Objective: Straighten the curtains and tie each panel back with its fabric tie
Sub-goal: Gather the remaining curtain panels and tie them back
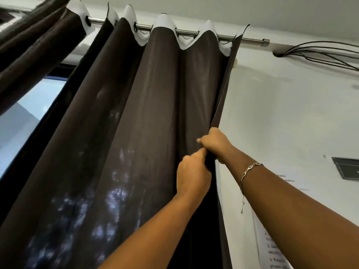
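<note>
the fingers [198, 153] of the left hand [192, 175] are curled and pinch a fold of dark brown fabric near the right-hand edge of the curtain panel [151, 113]. just above it in the frame and touching it, the right hand [214, 145] is closed like a fist around the same edge, with fabric bunched inside its grip. a thin silver bracelet [249, 170] sits on the right wrist. both bare forearms reach up from the bottom of the frame. the panel fills the centre, hanging in deep folds from a metal rod [250, 40] threaded through eyelets in its white top band. a second brown panel [38, 41] is gathered at the upper left. between the two panels, a strip of window [25, 121] shows at the left. a white wall [291, 113] fills the right side, with black cables [320, 53] at the upper right and a printed sheet [272, 249] at the lower right, its words too blurred to read.
</note>
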